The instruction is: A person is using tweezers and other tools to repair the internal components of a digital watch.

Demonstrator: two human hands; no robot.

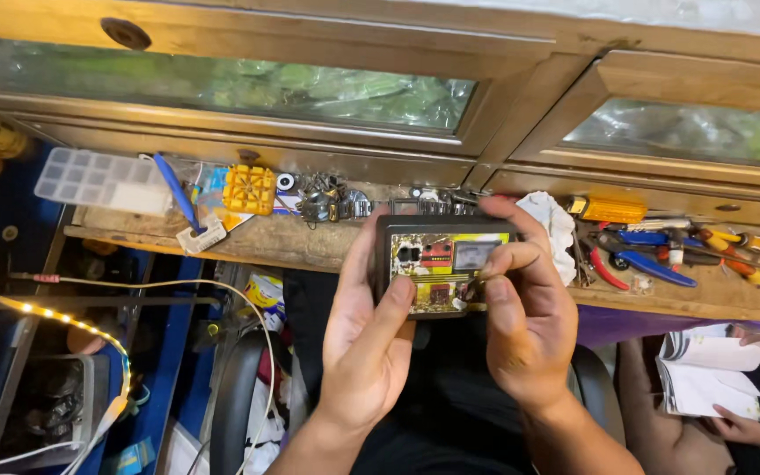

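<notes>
Head view: a person's left hand and right hand together grasp an opened black gadget, circuit board exposed, above a worn wooden bench. Beyond the grip run glazed wooden cabinets; pliers lie to its right, a clear parts box far left.

- A small repair workshop, cramped and cluttered.
- A worn wooden worktop under glass-fronted cabinets carries pliers, screwdrivers and loose metal parts.
- A clear compartment box sits at its end.
- An LED strip and loose cables hang below.
</notes>
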